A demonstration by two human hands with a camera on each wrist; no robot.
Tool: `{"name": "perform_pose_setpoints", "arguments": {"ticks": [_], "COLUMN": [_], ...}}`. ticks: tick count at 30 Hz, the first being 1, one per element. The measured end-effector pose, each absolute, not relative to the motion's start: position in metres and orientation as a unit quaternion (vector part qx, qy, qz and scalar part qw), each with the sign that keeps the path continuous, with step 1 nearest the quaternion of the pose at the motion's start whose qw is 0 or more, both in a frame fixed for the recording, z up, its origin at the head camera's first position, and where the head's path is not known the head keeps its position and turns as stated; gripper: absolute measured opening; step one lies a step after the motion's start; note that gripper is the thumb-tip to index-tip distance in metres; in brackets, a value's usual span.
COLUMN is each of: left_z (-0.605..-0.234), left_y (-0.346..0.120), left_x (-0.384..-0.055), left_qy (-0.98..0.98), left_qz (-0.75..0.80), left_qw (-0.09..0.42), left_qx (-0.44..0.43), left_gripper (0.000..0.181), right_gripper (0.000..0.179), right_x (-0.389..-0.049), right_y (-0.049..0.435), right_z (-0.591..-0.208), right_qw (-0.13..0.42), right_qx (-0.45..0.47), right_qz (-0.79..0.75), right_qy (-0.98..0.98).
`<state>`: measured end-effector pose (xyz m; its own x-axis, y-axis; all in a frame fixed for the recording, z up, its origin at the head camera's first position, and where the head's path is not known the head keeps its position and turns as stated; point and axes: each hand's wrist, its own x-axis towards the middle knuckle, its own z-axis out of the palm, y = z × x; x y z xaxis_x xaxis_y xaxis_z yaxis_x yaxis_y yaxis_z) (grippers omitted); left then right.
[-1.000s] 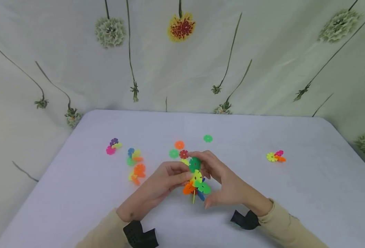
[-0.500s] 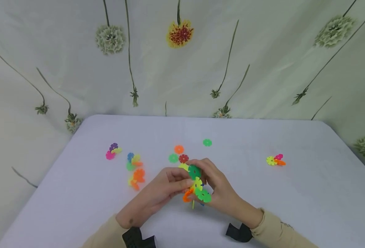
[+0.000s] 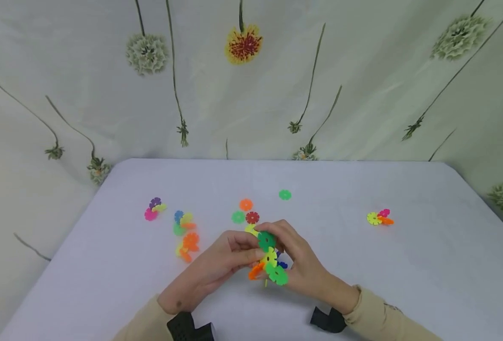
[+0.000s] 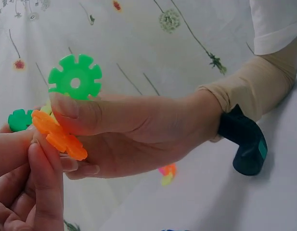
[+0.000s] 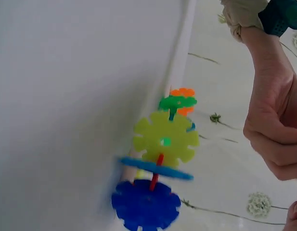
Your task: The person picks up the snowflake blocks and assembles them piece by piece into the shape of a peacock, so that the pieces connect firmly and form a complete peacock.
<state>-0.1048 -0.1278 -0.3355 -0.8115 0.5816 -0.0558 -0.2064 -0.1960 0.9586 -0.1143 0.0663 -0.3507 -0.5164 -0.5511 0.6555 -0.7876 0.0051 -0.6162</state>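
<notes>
A cluster of joined, notched plastic discs (image 3: 269, 257) is held between both hands above the table. My left hand (image 3: 230, 255) pinches it from the left with thumb and fingers. My right hand (image 3: 304, 263) curls round its right side, index finger near the top and the thumb partly hidden behind a lower green disc (image 3: 276, 274). In the left wrist view a green disc (image 4: 75, 77) stands up above a thumb, with an orange disc (image 4: 59, 134) beneath. The right wrist view shows the cluster's yellow disc (image 5: 153, 132) and dark blue disc (image 5: 146, 204).
Loose orange (image 3: 246, 204), red (image 3: 252, 217) and green discs (image 3: 285, 194) lie beyond the hands on the white table (image 3: 341, 184). Small joined groups lie at left, among them a purple and pink one (image 3: 151, 214), and a yellow, pink and orange group (image 3: 374, 218) at right.
My right thumb has closed in toward the cluster from below, having stood apart from it a second ago. The cluster has turned slightly. My left hand keeps its pinch.
</notes>
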Motion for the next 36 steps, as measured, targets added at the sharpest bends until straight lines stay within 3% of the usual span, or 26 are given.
{"name": "perform_pose_setpoints", "arguments": {"ticks": [2,6,9,12,15,22,30,36], "left_z": [-0.334,-0.33,-0.331,-0.333,-0.336,-0.34,-0.332,-0.334], "left_y": [-0.13,-0.134,-0.134,-0.132,-0.13,-0.124,-0.125,-0.118], "left_x": [-0.106,-0.108,-0.105,-0.104,-0.104,-0.102,-0.098,-0.093], "left_qy": [0.59,0.617,0.623,0.618,0.612,0.608,0.647,0.63], "left_qz": [0.747,0.716,0.703,0.702,0.705,0.711,0.669,0.695], "left_qw": [0.26,0.283,0.302,0.307,0.304,0.277,0.272,0.253], "left_qx": [0.164,0.161,0.163,0.175,0.189,0.218,0.244,0.238], "left_gripper": [0.007,0.01,0.012,0.012,0.014,0.027,0.02,0.022], "right_gripper": [0.069,0.074,0.054,0.027,0.019,0.018,0.014,0.012], "right_x": [-0.119,-0.131,-0.133,-0.133,-0.133,-0.134,-0.128,-0.132], "right_y": [0.072,0.091,0.098,0.095,0.092,0.098,0.093,0.098], "right_z": [-0.345,-0.331,-0.327,-0.327,-0.328,-0.323,-0.32,-0.322], "right_qw": [0.067,-0.119,-0.206,-0.202,-0.182,-0.174,-0.184,-0.183], "right_qx": [0.495,0.53,0.506,0.477,0.474,0.504,0.461,0.488], "right_qz": [0.506,0.509,0.544,0.583,0.607,0.587,0.611,0.602], "right_qy": [-0.703,-0.667,-0.637,-0.626,-0.611,-0.609,-0.617,-0.604]}}
